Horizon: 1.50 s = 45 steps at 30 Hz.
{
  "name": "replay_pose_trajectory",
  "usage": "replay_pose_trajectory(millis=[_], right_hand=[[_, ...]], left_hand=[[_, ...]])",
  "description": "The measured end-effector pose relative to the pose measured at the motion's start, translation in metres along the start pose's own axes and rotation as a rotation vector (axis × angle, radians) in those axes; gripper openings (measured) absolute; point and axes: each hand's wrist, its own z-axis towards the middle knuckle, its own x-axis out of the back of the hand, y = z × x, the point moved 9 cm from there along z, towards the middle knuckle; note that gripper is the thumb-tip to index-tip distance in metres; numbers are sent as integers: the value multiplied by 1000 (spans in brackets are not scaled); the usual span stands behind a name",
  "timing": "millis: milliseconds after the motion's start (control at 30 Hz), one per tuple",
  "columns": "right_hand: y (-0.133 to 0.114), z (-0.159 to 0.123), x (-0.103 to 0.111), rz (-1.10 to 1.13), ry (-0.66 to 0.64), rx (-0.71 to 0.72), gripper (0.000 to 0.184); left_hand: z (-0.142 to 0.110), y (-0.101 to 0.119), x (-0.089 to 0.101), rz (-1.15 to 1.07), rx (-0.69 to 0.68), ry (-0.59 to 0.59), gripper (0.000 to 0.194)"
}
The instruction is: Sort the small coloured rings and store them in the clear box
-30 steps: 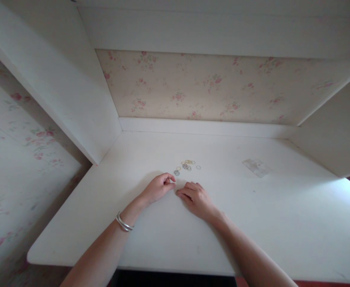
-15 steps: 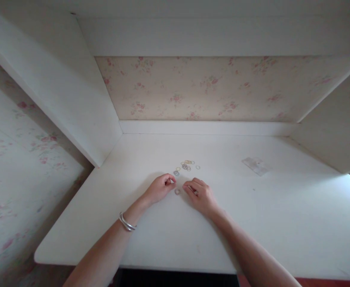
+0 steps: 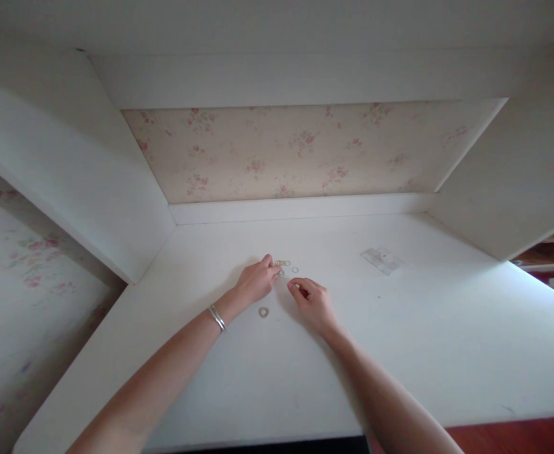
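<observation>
Beige rings (image 3: 266,313) already lie apart on the bench (image 3: 423,328); yellowish rings (image 3: 281,263) remain bunched by the left hand (image 3: 258,279). It and the right hand (image 3: 313,302) curl their fingers, any pinch unclear.

Shiny metal bracelet (image 3: 218,318), smooth tabletop (image 3: 428,340)

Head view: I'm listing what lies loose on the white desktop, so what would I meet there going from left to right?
Nearer ring cluster → farther ring cluster, partly hidden by the left hand → lone ring → clear flat packet.
</observation>
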Motion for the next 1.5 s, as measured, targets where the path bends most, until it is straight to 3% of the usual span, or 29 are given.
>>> replay_pose_trajectory(millis=[400,667,833,1133,1333,1500], right_hand=[[-6,1,0,-36,-34,63,26],[-6,0,-5,-29,-71,69,25],[-9,-2,-8,-32,-99,85,24],[-10,-3,-13,-54,-128,83,27],[-7,-3,-15,-55,-111,58,28],[-6,-3,-17,-54,-141,55,26]], left_hand=[[8,10,-5,75,-67,-10,33],[6,-7,1,-232,43,148,22],[-19,-10,18,-333,18,265,24],[-94,-9,16,-352,27,222,31],[-105,1,6,-182,-121,112,32],[-106,4,-3,-78,-151,56,33]])
